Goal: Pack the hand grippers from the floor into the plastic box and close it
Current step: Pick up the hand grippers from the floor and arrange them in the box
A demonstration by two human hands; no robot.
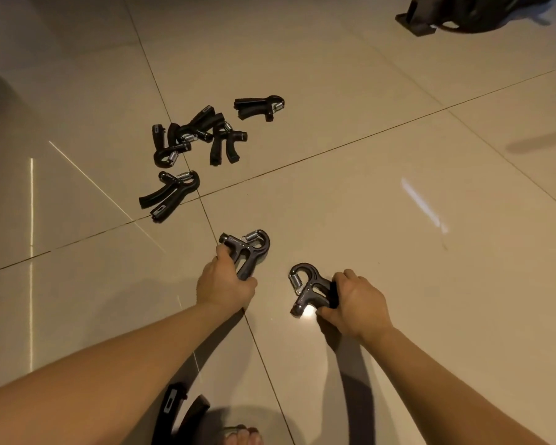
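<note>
Black hand grippers [170, 194]: eight; left hand [222, 284], right hand [358, 303] fingers each gripping one.

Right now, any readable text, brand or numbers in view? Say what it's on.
No text reads.
Pale print on the near-left hand gripper, held by the left hand: too small.
Pale print on the near-right hand gripper, held by the right hand: blurred.
Grey window on the pile gripper: unreadable.

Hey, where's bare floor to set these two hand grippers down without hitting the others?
The big tile beyond the right hand is bare. The side tile left of the left hand is bare too. Crowded: the gripper pile ahead-left, plus the near gripper and far gripper by it.
</note>
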